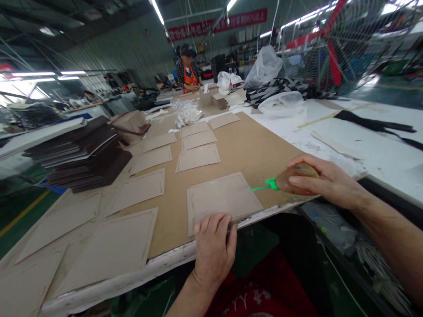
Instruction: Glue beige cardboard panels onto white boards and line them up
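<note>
The squeeze bottle point(284, 181), presumably light, pliable and best gripped mid-body, is clamped by the fingers of the right hand point(330, 182) beside the panel point(224, 196), where the left hand point(213, 246) rests, thumb spread.

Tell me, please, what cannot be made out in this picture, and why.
In the head view:
Base of the bottle: hidden by the right hand.
Near edge of the panel under the left hand: partly covered by it.
Lower-left panel: cut off by the picture's edge.
Wording on the red banner: blurred.
Any drop on the green nozzle: too small.
</note>
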A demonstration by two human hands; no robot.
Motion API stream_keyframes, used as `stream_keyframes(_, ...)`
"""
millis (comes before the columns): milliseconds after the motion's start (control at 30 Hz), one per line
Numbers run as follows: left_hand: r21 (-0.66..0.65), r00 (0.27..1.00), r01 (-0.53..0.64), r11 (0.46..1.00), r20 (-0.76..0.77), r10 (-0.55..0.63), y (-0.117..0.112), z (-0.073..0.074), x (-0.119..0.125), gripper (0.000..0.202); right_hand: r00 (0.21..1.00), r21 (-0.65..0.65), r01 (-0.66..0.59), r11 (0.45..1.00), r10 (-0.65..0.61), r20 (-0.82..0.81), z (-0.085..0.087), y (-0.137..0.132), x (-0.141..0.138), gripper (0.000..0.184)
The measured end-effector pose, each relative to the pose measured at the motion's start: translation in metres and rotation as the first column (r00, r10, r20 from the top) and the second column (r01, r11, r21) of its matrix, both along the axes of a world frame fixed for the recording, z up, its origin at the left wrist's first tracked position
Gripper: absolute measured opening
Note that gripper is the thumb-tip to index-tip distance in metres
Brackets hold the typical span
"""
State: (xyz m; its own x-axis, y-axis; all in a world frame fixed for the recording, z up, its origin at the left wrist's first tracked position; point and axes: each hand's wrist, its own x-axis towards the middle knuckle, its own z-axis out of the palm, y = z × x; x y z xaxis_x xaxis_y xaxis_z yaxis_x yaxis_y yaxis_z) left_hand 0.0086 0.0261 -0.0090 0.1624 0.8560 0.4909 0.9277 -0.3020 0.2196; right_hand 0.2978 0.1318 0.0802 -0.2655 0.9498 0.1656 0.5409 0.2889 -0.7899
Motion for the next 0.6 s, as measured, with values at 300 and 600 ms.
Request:
stream_keyframes(300, -0.203, 0.993, 0.109, 0.973, -0.021, -0.116, 0.038, 0.019, 0.028, 0.017, 0.484, -0.571, -0.119, 0.812, -0.455, -0.747, -0.063, -0.034, -0.041, 0.035)
stream_keyframes(600, -0.168, 0.989, 0.149, 0.975, 0.018, -0.148, 0.041, 0.014, 0.022, 0.016, 0.417, -0.58, -0.134, 0.803, -0.486, -0.768, -0.072, -0.055, -0.047, 0.03)
